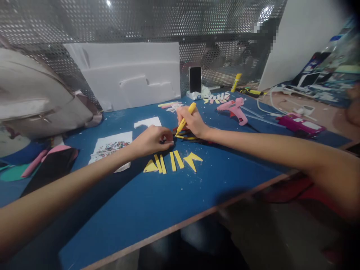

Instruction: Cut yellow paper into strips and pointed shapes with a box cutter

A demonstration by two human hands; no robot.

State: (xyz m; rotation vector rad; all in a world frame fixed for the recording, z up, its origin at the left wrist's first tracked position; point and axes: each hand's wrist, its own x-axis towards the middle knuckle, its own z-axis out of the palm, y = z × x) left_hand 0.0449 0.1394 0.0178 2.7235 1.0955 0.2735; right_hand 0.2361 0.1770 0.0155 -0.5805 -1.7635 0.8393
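Note:
My right hand point(194, 122) grips a yellow marker point(186, 119), tilted with its tip pointing down. That tip meets a small yellow piece point(180, 136) just beyond my left fingertips. My left hand point(154, 140) is closed in a pinch; what lies between its thumb and fingers is too small to make out. Nearer to me on the blue table point(174, 202) lie several yellow strips point(173, 161), a yellow triangle point(151, 166) and a yellow forked piece point(193, 161). Dark and yellow-handled items under my right hand are mostly hidden.
A pink glue gun point(234, 109) lies right of my right hand, near a magenta device point(302, 125) and white cables. To the left is paper with colourful bits point(111, 148). A phone point(195, 79) stands at the back, by white boards point(135, 75). A bag point(42, 90) is far left.

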